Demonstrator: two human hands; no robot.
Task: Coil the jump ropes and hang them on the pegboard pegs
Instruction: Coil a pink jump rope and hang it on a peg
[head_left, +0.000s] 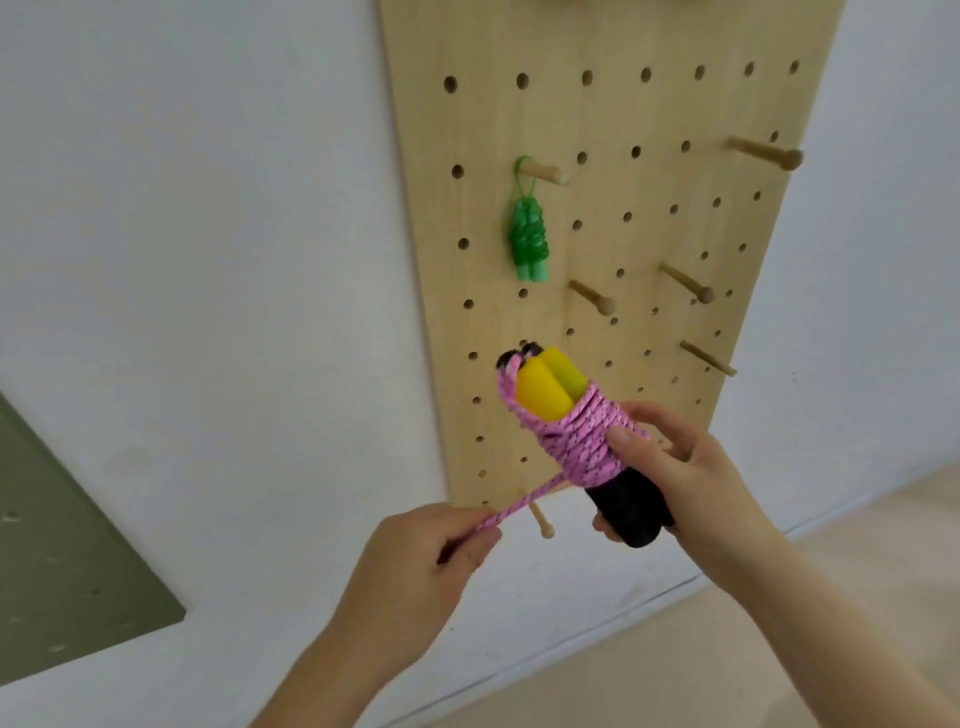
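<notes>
left hand (431, 556): thumb and forefinger pinched the free pink strand (524, 506), other fingers curled under. Strand ran taut up-right into the pink rope coil (576, 436). right hand (685, 478): thumb pressed flat on the coil, remaining fingers wrapped round the black handle ends (631, 512). Bundle was tilted, yellow handle ends (550, 384) pointing up-left, held in the air in front of the lower pegboard (623, 114). A short peg (540, 519) stuck out just beside the strand. Green rope (527, 241) hung coiled from an upper-left peg (543, 171). Bare pegs (685, 283) sat further right.
</notes>
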